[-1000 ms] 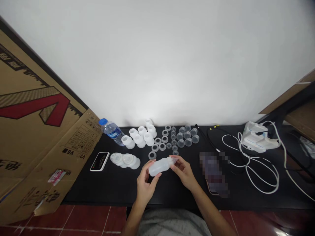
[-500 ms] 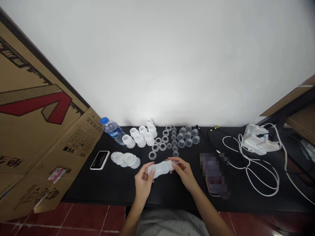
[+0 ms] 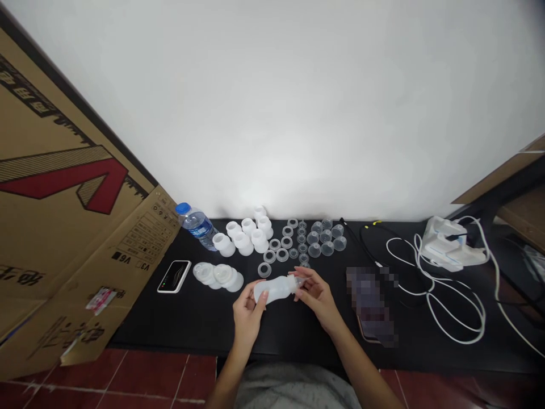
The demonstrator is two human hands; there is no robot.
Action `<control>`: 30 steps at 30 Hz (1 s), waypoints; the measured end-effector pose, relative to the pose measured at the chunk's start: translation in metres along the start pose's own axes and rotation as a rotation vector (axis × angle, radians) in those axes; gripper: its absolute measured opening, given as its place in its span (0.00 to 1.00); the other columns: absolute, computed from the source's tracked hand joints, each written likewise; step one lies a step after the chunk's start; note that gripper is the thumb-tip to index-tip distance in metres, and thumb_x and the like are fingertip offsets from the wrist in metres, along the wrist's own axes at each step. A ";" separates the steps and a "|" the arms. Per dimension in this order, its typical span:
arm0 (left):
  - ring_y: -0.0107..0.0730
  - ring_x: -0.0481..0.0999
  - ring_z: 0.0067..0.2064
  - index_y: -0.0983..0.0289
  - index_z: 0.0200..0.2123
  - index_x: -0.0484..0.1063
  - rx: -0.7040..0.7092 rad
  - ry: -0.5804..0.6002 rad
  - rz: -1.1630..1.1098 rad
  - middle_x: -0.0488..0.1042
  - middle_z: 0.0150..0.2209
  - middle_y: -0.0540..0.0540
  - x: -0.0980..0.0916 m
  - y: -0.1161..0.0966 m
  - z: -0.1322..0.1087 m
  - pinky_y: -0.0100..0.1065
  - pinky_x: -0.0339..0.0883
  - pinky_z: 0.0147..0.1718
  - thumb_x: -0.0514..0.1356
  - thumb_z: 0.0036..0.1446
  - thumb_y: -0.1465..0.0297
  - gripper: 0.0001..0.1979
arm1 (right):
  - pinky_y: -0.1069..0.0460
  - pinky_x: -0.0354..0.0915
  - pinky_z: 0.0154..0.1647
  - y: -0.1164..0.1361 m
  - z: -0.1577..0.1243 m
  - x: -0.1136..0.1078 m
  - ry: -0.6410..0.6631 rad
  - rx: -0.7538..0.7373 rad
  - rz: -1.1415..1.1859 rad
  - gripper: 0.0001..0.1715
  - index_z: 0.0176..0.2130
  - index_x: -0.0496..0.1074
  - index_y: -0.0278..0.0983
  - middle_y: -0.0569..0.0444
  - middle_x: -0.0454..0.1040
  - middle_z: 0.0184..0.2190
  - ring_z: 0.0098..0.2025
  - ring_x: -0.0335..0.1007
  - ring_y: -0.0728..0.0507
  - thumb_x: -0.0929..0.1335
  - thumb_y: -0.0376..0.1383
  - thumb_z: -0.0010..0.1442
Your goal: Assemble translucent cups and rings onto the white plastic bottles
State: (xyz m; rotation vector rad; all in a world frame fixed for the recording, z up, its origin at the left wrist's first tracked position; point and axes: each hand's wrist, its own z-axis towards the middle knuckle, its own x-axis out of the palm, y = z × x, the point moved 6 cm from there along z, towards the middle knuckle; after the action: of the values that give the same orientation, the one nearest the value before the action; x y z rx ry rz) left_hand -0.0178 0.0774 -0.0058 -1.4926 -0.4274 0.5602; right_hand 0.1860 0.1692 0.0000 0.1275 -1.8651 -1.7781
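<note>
A frosted plastic bottle [image 3: 275, 289] lies roughly level between my hands, its narrow end pointing right. My left hand [image 3: 249, 314] grips its wide end from below. My right hand [image 3: 317, 297] pinches the narrow neck with its fingertips, and those fingers hide part of the neck. Just behind the bottle lie clear plastic rings [image 3: 264, 270], and white cup-shaped plastic parts [image 3: 243, 241] stand further back.
The black table [image 3: 149, 324] also holds clear domed caps [image 3: 320, 241], stacked clear discs [image 3: 215, 276], a water bottle [image 3: 197, 226], a power bank [image 3: 174, 276], a blurred phone [image 3: 370, 304] and white cables [image 3: 451, 295]. Cardboard [image 3: 72, 187] leans at the left.
The bottle has tilted slightly, with its neck now in my right fingertips. My left hand has shifted slightly toward its wide end. The view has drifted a little.
</note>
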 end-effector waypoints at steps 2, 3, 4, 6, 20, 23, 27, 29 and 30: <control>0.32 0.77 0.25 0.64 0.45 0.84 -0.004 0.007 0.004 0.83 0.32 0.55 0.000 0.002 0.000 0.30 0.72 0.23 0.71 0.58 0.47 0.26 | 0.47 0.77 0.39 -0.003 0.001 0.000 0.014 0.007 0.005 0.32 0.60 0.76 0.46 0.47 0.81 0.56 0.49 0.77 0.38 0.81 0.47 0.60; 0.33 0.77 0.26 0.64 0.45 0.84 -0.006 0.013 0.005 0.84 0.33 0.55 0.000 0.003 0.000 0.31 0.73 0.24 0.71 0.58 0.47 0.26 | 0.48 0.76 0.39 -0.005 0.001 0.000 0.014 0.016 -0.002 0.32 0.59 0.76 0.46 0.47 0.81 0.55 0.48 0.77 0.38 0.81 0.47 0.60; 0.35 0.79 0.27 0.64 0.46 0.84 -0.008 0.020 0.003 0.84 0.34 0.56 0.000 0.004 0.001 0.31 0.74 0.25 0.71 0.58 0.48 0.26 | 0.48 0.76 0.39 -0.006 0.001 -0.001 0.009 0.025 -0.015 0.31 0.59 0.76 0.46 0.48 0.81 0.55 0.47 0.77 0.39 0.81 0.47 0.60; 0.40 0.84 0.34 0.64 0.48 0.83 -0.014 0.037 -0.005 0.86 0.39 0.58 0.000 0.007 0.002 0.33 0.78 0.31 0.72 0.59 0.49 0.25 | 0.48 0.74 0.39 -0.008 0.001 -0.002 -0.008 0.031 -0.051 0.31 0.59 0.76 0.46 0.48 0.82 0.54 0.42 0.76 0.41 0.81 0.48 0.60; 0.51 0.83 0.59 0.61 0.58 0.77 0.082 0.157 -0.005 0.82 0.58 0.64 0.010 0.006 -0.002 0.46 0.79 0.59 0.71 0.63 0.56 0.24 | 0.50 0.69 0.35 -0.005 0.005 -0.007 -0.066 -0.042 0.024 0.34 0.64 0.72 0.47 0.48 0.82 0.56 0.37 0.72 0.44 0.80 0.46 0.62; 0.51 0.84 0.58 0.61 0.56 0.79 0.086 0.191 0.005 0.83 0.56 0.64 0.011 0.004 -0.001 0.44 0.79 0.58 0.70 0.65 0.55 0.22 | 0.50 0.70 0.36 -0.002 0.004 -0.005 -0.048 -0.037 0.050 0.36 0.65 0.72 0.49 0.48 0.81 0.56 0.42 0.75 0.42 0.80 0.45 0.62; 0.50 0.86 0.54 0.63 0.55 0.81 0.074 0.253 0.009 0.84 0.54 0.64 0.011 0.007 0.000 0.42 0.81 0.54 0.69 0.64 0.55 0.22 | 0.45 0.75 0.48 -0.001 0.003 -0.007 -0.036 -0.046 0.044 0.35 0.62 0.73 0.48 0.48 0.82 0.54 0.48 0.79 0.39 0.81 0.46 0.60; 0.49 0.86 0.53 0.63 0.55 0.80 0.084 0.267 0.008 0.84 0.54 0.64 0.010 0.008 -0.001 0.42 0.81 0.54 0.70 0.64 0.56 0.22 | 0.43 0.74 0.53 -0.002 0.003 -0.008 -0.033 -0.043 0.026 0.33 0.59 0.75 0.46 0.48 0.83 0.54 0.50 0.79 0.38 0.82 0.47 0.59; 0.49 0.86 0.53 0.63 0.56 0.80 0.093 0.269 0.013 0.84 0.54 0.64 0.010 0.008 -0.001 0.42 0.81 0.53 0.70 0.64 0.56 0.22 | 0.43 0.74 0.54 -0.003 0.003 -0.009 -0.035 -0.037 0.015 0.32 0.58 0.76 0.46 0.48 0.83 0.53 0.50 0.80 0.37 0.82 0.48 0.58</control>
State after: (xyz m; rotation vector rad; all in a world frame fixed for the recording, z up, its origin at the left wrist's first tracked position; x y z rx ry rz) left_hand -0.0097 0.0820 -0.0141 -1.4573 -0.1794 0.3775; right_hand 0.1911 0.1750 -0.0055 0.0688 -1.8509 -1.8144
